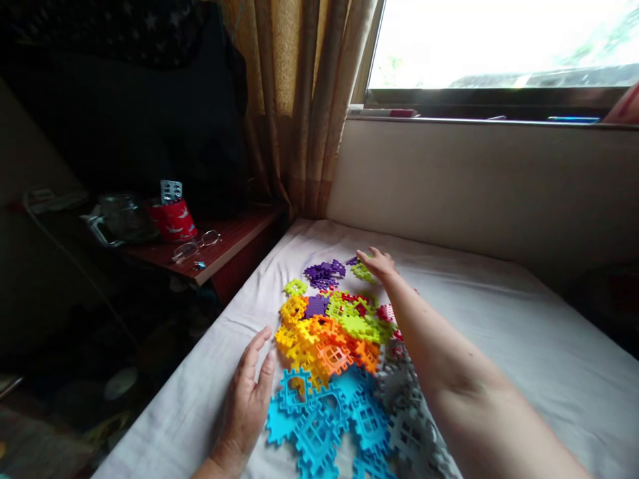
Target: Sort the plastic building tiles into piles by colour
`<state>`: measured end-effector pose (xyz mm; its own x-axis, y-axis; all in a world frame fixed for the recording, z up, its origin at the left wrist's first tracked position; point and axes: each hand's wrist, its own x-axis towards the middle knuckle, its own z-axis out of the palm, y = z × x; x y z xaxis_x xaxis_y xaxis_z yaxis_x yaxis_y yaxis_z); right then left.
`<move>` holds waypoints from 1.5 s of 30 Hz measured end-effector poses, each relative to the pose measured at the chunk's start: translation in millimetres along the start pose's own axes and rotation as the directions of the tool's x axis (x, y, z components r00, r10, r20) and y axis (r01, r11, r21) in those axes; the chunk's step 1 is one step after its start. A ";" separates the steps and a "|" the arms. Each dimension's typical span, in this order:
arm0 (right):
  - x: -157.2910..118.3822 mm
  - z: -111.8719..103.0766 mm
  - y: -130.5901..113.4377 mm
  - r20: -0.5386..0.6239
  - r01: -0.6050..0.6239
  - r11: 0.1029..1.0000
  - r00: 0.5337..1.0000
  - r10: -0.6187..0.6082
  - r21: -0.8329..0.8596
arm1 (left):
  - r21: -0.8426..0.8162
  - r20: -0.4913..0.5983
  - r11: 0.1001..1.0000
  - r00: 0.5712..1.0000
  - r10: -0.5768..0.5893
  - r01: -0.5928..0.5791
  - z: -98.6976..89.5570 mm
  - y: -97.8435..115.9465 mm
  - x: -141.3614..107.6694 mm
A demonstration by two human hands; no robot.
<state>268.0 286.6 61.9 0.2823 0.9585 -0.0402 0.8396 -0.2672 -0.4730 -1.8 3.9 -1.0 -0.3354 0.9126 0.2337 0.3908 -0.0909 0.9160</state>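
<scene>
Plastic interlocking pieces lie in colour groups on a pale sheet. Nearest are blue pieces (317,429), with grey pieces (407,412) to their right. Beyond them come orange pieces (334,356), yellow pieces (294,332) and lime pieces (354,319). Purple pieces (324,273) sit at the far end. My left hand (249,392) rests on its side left of the yellow and blue pieces, fingers apart, holding nothing. My right hand (377,261) reaches to the far end, fingers spread beside a lime piece (362,271). My right forearm covers part of the red and grey pieces.
A reddish wooden table (239,243) on the left bears eyeglasses (197,246), a red cup (174,219) with a blister pack, and a glass jug (122,219). A curtain (299,100) and a window ledge (449,121) are behind the sheet (479,286).
</scene>
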 end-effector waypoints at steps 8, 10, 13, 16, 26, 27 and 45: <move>-17.8 37.9 -25.6 0.163 0.311 0.947 0.941 -0.296 -0.080 | -0.003 0.006 1.000 1.000 0.009 -0.009 0.9 0.6 -1.5; -27.8 34.9 -31.0 0.261 0.444 0.896 0.868 -0.423 -0.025 | -0.008 0.006 1.000 1.000 0.021 -0.021 0.8 2.0 -0.2; -39.5 17.6 -28.3 0.449 0.566 0.814 0.698 -0.558 0.130 | -0.010 0.006 0.999 0.999 0.037 -0.037 0.3 3.8 1.9; -45.6 -9.6 -7.7 0.481 0.505 0.824 0.673 -0.562 0.257 | -0.009 0.019 0.998 0.998 0.060 -0.060 -0.1 4.2 3.8; -97.6 -22.6 89.5 0.086 0.110 0.994 0.990 -0.108 -0.011 | 0.023 0.098 0.992 0.988 0.123 -0.126 4.3 3.9 5.9; -109.3 -18.9 87.7 0.115 0.171 0.984 0.978 -0.175 0.043 | 0.037 0.121 0.989 0.983 0.134 -0.140 4.7 4.4 6.1; -289.2 -21.0 152.6 0.105 0.467 0.881 0.875 -0.473 0.078 | 0.326 0.556 0.757 0.762 0.331 -0.566 12.5 15.8 -36.9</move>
<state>324.2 -33.5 19.9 -0.1987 0.9753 0.0964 0.8352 0.2200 -0.5040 27.5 -26.2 0.8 0.3505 0.8874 0.2995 0.7649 -0.4558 0.4552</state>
